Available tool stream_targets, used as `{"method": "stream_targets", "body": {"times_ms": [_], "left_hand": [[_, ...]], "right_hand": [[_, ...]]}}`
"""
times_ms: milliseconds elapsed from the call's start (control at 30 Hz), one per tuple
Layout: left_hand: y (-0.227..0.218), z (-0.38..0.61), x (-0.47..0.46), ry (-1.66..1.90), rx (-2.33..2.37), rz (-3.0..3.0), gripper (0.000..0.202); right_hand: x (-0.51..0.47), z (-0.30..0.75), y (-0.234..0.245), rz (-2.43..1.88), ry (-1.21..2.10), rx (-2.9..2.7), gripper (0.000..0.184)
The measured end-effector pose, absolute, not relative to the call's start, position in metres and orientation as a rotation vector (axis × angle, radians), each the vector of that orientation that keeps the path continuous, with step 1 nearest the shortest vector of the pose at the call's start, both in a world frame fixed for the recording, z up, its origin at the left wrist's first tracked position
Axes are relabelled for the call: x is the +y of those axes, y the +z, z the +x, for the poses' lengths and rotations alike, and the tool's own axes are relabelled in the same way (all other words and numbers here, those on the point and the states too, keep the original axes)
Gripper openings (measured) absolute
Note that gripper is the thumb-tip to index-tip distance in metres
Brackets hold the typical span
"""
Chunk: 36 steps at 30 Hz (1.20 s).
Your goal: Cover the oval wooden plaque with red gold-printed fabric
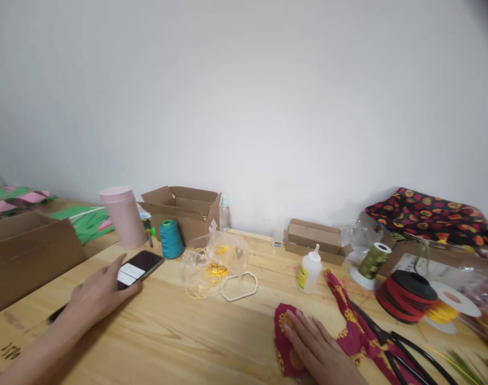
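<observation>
At the left, my left hand (101, 286) reaches over the near end of a smartphone (147, 260) lying on the table with its screen lit. Thumb and index finger are spread along the phone's two sides; the other fingers are partly hidden. My right hand (314, 342) lies flat, fingers stretched out, on a dark red fabric piece (282, 321) with yellow patterns. More of this patterned cloth (340, 294) runs off to the right. Black-handled scissors (382, 334) rest on that cloth. A pale rounded frame (239, 294) lies between the hands.
Behind stand a pink canister (126, 219), teal thread cone (172, 240), open cardboard box (183, 214) and small box (314, 238). A plastic bag with yellow cord (218, 264) and a glue bottle (309, 271) are mid-table. Spools, including a red one (404, 297), crowd the right.
</observation>
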<state>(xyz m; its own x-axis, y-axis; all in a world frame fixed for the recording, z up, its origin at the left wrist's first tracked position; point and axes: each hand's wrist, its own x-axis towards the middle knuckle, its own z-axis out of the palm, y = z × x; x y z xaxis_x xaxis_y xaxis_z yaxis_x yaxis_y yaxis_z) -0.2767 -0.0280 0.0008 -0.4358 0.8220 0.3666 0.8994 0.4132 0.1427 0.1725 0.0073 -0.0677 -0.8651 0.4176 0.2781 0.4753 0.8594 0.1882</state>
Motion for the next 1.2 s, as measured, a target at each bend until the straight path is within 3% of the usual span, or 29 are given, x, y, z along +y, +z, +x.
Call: {"method": "stream_targets", "body": {"times_ms": [100, 267, 367, 567, 833, 1200], "left_hand": [[-0.004, -0.25, -0.037, -0.315, -2.268, -1.469, 0.072], [-0.018, -0.17, -0.07, -0.657, -1.912, -1.831, 0.054], [-0.023, -0.126, -0.083, -0.569, -1.789, -2.074, 0.058], [-0.025, -0.094, -0.076, -0.721, -1.697, -2.138, 0.055], [-0.038, -0.108, -0.08, -0.839, -1.77, -2.161, 0.052], [-0.06, -0.102, -0.084, -0.84, -1.705, -2.243, 0.056]], "right_hand": [[0.005, 0.171, -0.063, -0.623, -0.379, -2.852, 0.059], [0.009, 0.172, -0.066, -0.729, 0.015, -2.964, 0.056], [0.01, 0.163, -0.042, -0.801, 0.227, -2.943, 0.058], [0.0, 0.118, -0.005, -1.086, 0.361, -2.721, 0.058], [0.011, 0.107, -0.007, -1.179, 0.45, -2.745, 0.063], [0.03, 0.089, -0.031, -1.396, 0.149, -2.623, 0.068]]}}
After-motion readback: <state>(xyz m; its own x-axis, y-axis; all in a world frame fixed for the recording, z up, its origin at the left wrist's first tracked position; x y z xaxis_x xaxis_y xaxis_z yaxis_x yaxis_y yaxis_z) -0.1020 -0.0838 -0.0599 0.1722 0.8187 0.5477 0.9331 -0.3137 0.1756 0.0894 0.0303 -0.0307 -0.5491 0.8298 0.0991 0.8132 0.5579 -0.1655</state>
